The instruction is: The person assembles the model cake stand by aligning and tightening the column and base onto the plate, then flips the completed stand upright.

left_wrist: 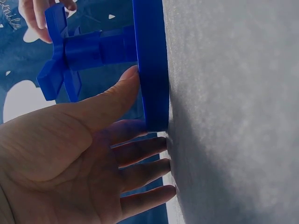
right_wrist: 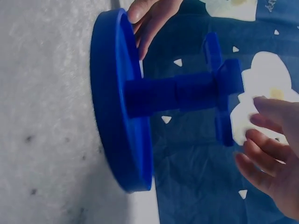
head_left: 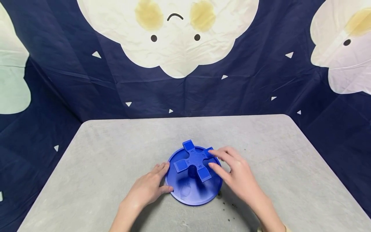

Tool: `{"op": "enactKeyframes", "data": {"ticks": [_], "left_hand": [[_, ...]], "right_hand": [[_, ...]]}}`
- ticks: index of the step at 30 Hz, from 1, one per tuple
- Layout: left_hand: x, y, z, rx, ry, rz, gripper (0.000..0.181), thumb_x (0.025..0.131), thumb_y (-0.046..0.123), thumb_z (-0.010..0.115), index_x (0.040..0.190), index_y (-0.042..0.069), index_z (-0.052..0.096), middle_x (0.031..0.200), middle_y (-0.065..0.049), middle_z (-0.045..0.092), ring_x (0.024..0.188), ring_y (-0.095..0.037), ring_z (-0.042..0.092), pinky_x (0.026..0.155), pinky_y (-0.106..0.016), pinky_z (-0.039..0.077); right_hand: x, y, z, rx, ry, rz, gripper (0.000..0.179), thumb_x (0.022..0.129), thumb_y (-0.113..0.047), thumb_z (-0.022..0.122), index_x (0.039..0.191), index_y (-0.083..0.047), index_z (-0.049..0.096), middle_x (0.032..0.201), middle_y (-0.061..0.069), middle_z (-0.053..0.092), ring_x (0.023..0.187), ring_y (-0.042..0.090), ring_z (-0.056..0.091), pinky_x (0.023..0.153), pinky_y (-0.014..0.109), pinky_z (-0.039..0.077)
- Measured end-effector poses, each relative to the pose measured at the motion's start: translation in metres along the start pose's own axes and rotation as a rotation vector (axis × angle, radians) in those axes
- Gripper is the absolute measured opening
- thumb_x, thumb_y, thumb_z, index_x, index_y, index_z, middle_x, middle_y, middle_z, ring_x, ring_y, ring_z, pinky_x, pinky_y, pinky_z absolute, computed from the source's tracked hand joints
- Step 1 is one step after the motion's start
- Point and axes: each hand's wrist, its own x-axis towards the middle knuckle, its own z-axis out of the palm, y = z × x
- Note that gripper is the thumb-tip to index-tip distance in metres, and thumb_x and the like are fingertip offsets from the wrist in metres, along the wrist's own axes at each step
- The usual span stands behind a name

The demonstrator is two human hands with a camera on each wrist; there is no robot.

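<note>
From my seat, my left hand [head_left: 147, 188] sits at the near-left edge of the blue round base [head_left: 203, 195], which lies flat on the grey table [head_left: 124, 141]. To the right of that hand, a post [right_wrist: 163, 95] rises from the base to a four-armed blue cross [head_left: 196, 158], and one arm of it is just beside my right hand [head_left: 239, 175]. My left wrist feed shows fingertips reaching the tabletop; overhead, I read only small markings on the cross. My right wrist feed gives backdrop [right_wrist: 191, 168] between fingertips and cross, where the head view overlaps them. My left fingers are extended, thumb touching the rim, without clasping it. My right fingers are loosely bent and spread, grasping nothing.
</note>
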Motion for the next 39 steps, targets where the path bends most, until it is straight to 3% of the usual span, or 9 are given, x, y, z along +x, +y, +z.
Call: {"op": "enactKeyframes", "data": {"ticks": [4,8,12,17,23,29,34,39], "left_hand": [[0.0,0.0,0.0,-0.001,-0.005,-0.006,0.083,0.086,0.04,0.08,0.154,0.006,0.046,0.16,-0.018,0.046,0.149,-0.044,0.042,0.116,-0.066,0.041],[0.0,0.0,0.001,-0.005,-0.004,-0.007,0.083,0.086,0.04,0.08,0.154,0.005,0.046,0.16,-0.018,0.046,0.149,-0.043,0.041,0.117,-0.066,0.04],[0.0,-0.001,0.001,-0.005,-0.002,-0.005,0.083,0.086,0.04,0.08,0.154,0.005,0.046,0.16,-0.018,0.046,0.149,-0.044,0.041,0.117,-0.065,0.04],[0.0,-0.001,0.002,-0.001,-0.002,-0.007,0.083,0.086,0.04,0.08,0.154,0.005,0.046,0.16,-0.018,0.046,0.149,-0.044,0.041,0.117,-0.065,0.04],[0.0,-0.001,0.002,0.002,-0.001,-0.005,0.083,0.086,0.04,0.08,0.154,0.005,0.046,0.16,-0.018,0.047,0.149,-0.043,0.042,0.117,-0.065,0.04],[0.0,0.0,0.002,0.0,0.0,-0.003,0.084,0.086,0.04,0.08,0.154,0.005,0.046,0.16,-0.019,0.046,0.149,-0.044,0.042,0.117,-0.065,0.04],[0.0,-0.001,0.002,-0.006,0.003,0.004,0.083,0.086,0.04,0.08,0.154,0.004,0.046,0.159,-0.02,0.047,0.149,-0.045,0.042,0.117,-0.064,0.04],[0.0,-0.001,0.001,-0.013,-0.001,0.006,0.084,0.086,0.039,0.08,0.154,0.004,0.046,0.159,-0.02,0.047,0.149,-0.045,0.042,0.117,-0.064,0.04]], "right_hand": [[0.001,0.009,0.002,0.002,0.032,0.059,0.046,0.091,-0.019,0.08,0.135,-0.017,0.068,0.132,-0.003,0.068,0.123,0.016,0.065,0.105,0.032,0.054],[0.0,0.014,0.004,0.061,-0.067,0.121,0.049,0.098,-0.025,0.072,0.145,-0.018,0.06,0.148,0.001,0.061,0.138,0.019,0.058,0.107,0.038,0.055],[-0.001,0.017,0.006,0.13,-0.16,0.155,0.047,0.102,-0.029,0.065,0.148,-0.019,0.057,0.151,0.002,0.059,0.14,0.02,0.056,0.105,0.04,0.058],[-0.001,0.018,0.006,0.164,-0.157,0.158,0.044,0.101,-0.026,0.067,0.144,-0.018,0.061,0.142,0.0,0.065,0.129,0.017,0.064,0.099,0.042,0.06],[-0.001,0.017,0.001,0.09,-0.161,0.171,0.036,0.097,-0.03,0.073,0.132,-0.02,0.071,0.12,-0.009,0.073,0.112,0.009,0.068,0.096,0.039,0.06],[-0.003,0.015,-0.005,0.054,-0.193,0.15,0.032,0.092,-0.036,0.078,0.123,-0.028,0.074,0.111,-0.018,0.072,0.102,0.003,0.067,0.089,0.032,0.06],[-0.002,0.009,-0.009,0.046,-0.217,0.097,0.036,0.088,-0.036,0.082,0.12,-0.023,0.076,0.103,-0.018,0.072,0.092,0.002,0.066,0.08,0.027,0.059],[-0.002,0.0,-0.01,0.013,-0.257,0.095,0.045,0.083,-0.039,0.085,0.122,-0.017,0.077,0.094,-0.017,0.073,0.082,-0.004,0.063,0.07,0.023,0.056]]}}
